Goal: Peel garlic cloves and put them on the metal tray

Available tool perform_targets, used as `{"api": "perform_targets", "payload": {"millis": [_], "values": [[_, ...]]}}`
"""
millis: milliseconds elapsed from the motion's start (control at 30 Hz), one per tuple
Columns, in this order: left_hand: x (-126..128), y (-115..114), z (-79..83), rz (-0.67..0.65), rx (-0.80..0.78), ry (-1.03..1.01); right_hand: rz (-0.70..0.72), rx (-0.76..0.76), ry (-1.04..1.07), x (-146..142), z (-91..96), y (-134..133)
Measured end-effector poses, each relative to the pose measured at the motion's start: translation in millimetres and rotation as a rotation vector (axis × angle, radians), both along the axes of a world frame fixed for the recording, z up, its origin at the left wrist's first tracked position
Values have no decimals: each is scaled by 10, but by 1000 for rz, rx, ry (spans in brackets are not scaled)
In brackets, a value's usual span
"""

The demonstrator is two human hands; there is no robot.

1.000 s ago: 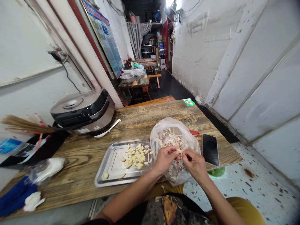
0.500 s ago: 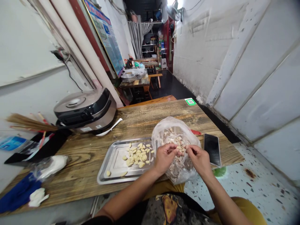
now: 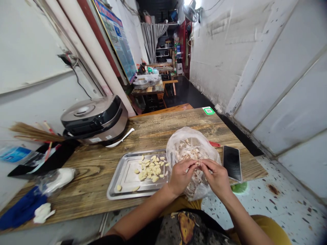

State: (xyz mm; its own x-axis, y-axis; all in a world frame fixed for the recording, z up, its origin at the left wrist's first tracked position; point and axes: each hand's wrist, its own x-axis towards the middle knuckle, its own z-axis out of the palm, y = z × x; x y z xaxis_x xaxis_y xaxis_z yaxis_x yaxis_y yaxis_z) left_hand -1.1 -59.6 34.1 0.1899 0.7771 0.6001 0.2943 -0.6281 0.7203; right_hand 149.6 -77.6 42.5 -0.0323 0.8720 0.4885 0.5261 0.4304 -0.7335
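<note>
My left hand (image 3: 180, 174) and my right hand (image 3: 216, 175) meet fingertip to fingertip, both pinching a small garlic clove (image 3: 197, 163) that their fingers mostly cover. Beneath them is a clear plastic bag (image 3: 176, 137), its mouth spread wide. Papery garlic skins (image 3: 186, 149) and broken bits fill the bag. To the left of it lies a metal tray (image 3: 115, 177), its right edge against the bag. Several peeled garlic cloves (image 3: 150, 169) are scattered on the tray, pale yellow and smooth.
A phone (image 3: 232, 163) and a red handle (image 3: 214, 144) lie right of the bag. A rice cooker (image 3: 94, 119) and a white spoon (image 3: 121, 139) are at the back left. Blue cloth (image 3: 22, 209), crumpled tissue (image 3: 43, 213) and a bagged white item (image 3: 60, 180) lie at the left.
My hands have come together over the bag, the fingertips now touching around the clove. The right hand moved slightly left. The view has shifted a little; the tray looks unchanged.
</note>
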Motion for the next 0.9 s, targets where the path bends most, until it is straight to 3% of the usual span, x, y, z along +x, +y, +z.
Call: {"api": "perform_targets", "payload": {"millis": [167, 367, 500, 600, 767, 900], "values": [[37, -33, -26, 31, -128, -61, -47, -26, 2, 14, -7, -14], [89, -9, -23, -112, -655, -516, -111, -143, -3, 39, -117, 29], [61, 51, 15, -163, -822, -695, -217, -188, -123, 63, -228, 92], [42, 77, 0, -178, -864, -729, -222, -186, -149, 65, -233, 93], [57, 89, -70, -171, -842, -668, 45, -67, -19, 23, -108, 43], [67, 95, -115, -176, -759, -557, 62, -79, 53, -6, -70, 36]]}}
